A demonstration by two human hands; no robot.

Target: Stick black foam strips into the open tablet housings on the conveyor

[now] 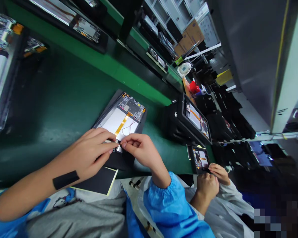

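An opened tablet [119, 117] with its back off lies on a black tray [106, 112] on the green bench. Its circuit board [132, 106] is at the far end, and an orange ribbon cable [122, 124] runs over the white battery [111, 121]. Thin red wires curve beside the cable. At the tablet's near end, my left hand [95, 148] has thumb and fingers drawn together. Facing it, my right hand [141, 148] pinches at the same spot, its fingertips by a small dark piece. What either hand grips is too small to make out.
Stacked black trays [181, 122] carry another opened tablet at right. Beyond them, a co-worker's hands [211, 180] touch a smaller opened device [200, 159]. A black sheet [99, 180] lies at the bench's near edge. More opened devices sit left and behind; a white fan [184, 69] stands farther off.
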